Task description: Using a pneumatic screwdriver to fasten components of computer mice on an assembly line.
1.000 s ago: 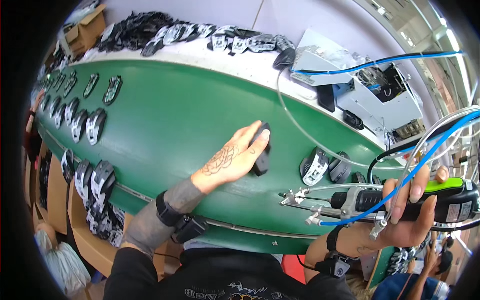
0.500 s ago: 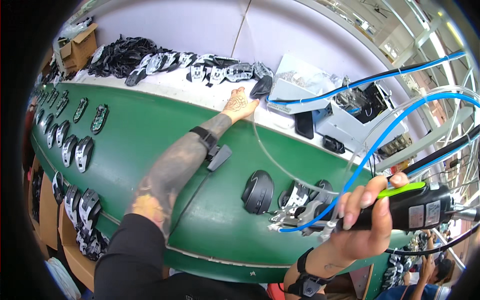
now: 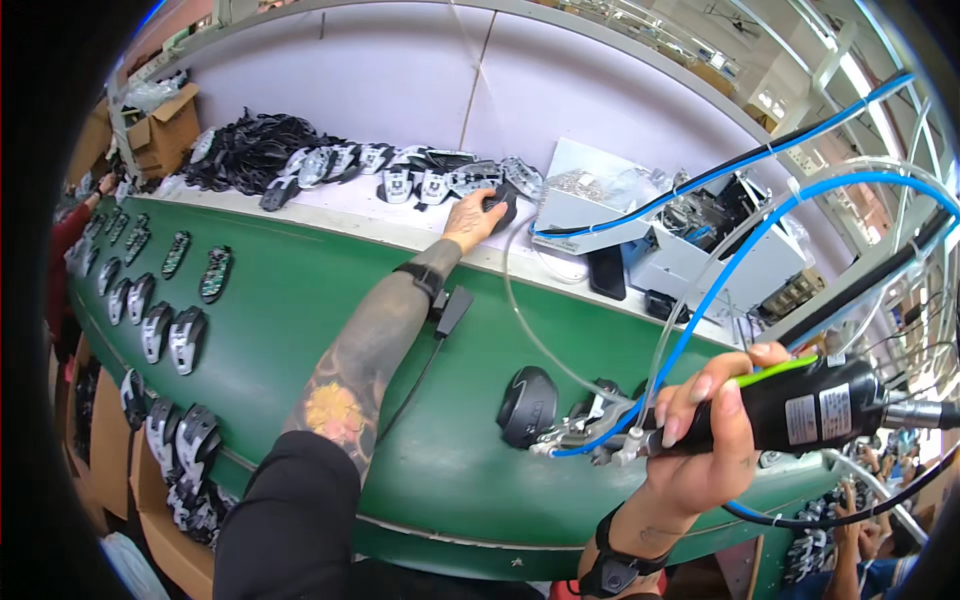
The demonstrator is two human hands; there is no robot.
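At the white ledge along the far side of the bench, my left hand [image 3: 468,217] is closed around a dark computer mouse shell [image 3: 506,205]. My right hand [image 3: 705,460], low on the right, grips a black power screwdriver [image 3: 775,415] with a bright green lever [image 3: 778,372]. A blue air hose [image 3: 705,300] and clear tubes run to its metal front end. That tip points left, over the green belt. Beside the tip sits a black computer mouse [image 3: 529,405]; the parts behind it are partly hidden by the tool and hoses.
Rows of grey-and-black mouse shells [image 3: 187,340] and green circuit boards [image 3: 215,273] lie on the green belt [image 3: 300,290] at left. A dark heap of parts [image 3: 255,150] fills the ledge. A white screw-feeder machine [image 3: 680,265] and a black phone [image 3: 606,272] stand behind. Co-workers are at both edges.
My left hand has closed on the mouse shell it was reaching beside. The whole view has tilted and shifted; my right hand still holds the screwdriver.
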